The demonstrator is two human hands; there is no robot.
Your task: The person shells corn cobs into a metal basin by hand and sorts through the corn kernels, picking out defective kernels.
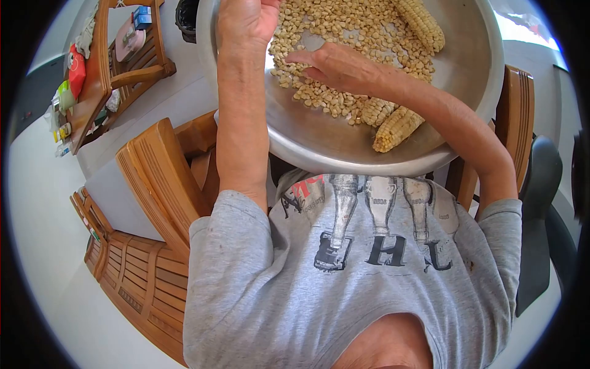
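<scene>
A wide metal basin (344, 157) holds many loose pale corn kernels (326, 101). One corn cob (424, 27) lies in it at the upper right; two more, a shorter-looking cob (376, 112) and a corn cob (396, 130), lie lower down, partly behind my right forearm. My right hand (341, 66) is over the kernels, index finger stretched out to the left and thumb apart from it, with nothing visible in it. My left hand (252, 21) is at the basin's left rim; its palm side shows, but the fingers are cut off by the top edge.
A wooden chair (163, 178) stands left of the basin, and a wooden bench (138, 289) lies behind it. At the upper left, a wooden table (101, 92) carries a red bag (76, 71) and other items. A dark bin (186, 21) is beside the basin; a black chair (538, 221) is at right.
</scene>
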